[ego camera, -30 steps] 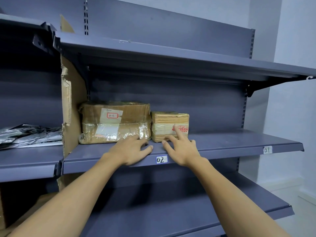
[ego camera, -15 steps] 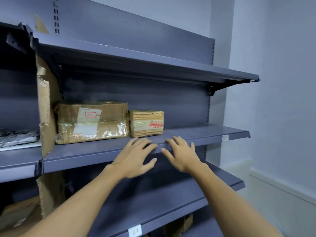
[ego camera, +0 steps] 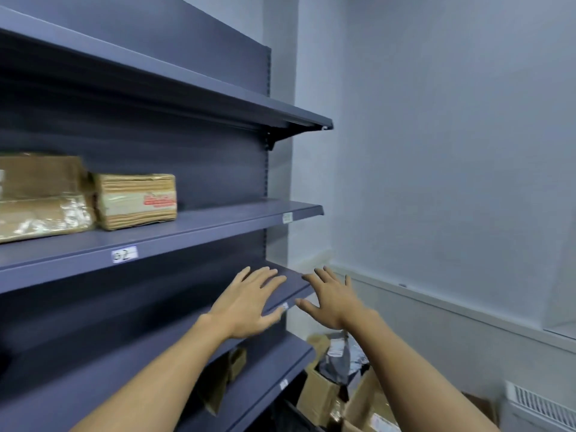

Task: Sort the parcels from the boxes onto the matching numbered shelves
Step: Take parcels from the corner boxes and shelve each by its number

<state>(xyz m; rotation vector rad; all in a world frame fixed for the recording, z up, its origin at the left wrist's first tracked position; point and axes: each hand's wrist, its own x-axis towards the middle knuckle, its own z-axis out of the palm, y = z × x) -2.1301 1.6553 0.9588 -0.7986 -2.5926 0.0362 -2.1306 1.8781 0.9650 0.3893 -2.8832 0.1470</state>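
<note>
Now left hand (ego camera: 249, 302) and right hand (ego camera: 332, 299) hover spread, holding nothing.

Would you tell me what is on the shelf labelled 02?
A small parcel beside a large parcel, which the frame's left edge crops. Anything behind them is hidden.

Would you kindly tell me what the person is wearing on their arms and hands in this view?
Nothing that shows. The left hand and the right hand are bare, with no gloves, and no ring is visible on the fingers, though blur softens detail. The left forearm and the right forearm are uncovered down to the frame's lower edge: no sleeve, watch or wristband appears.
</note>
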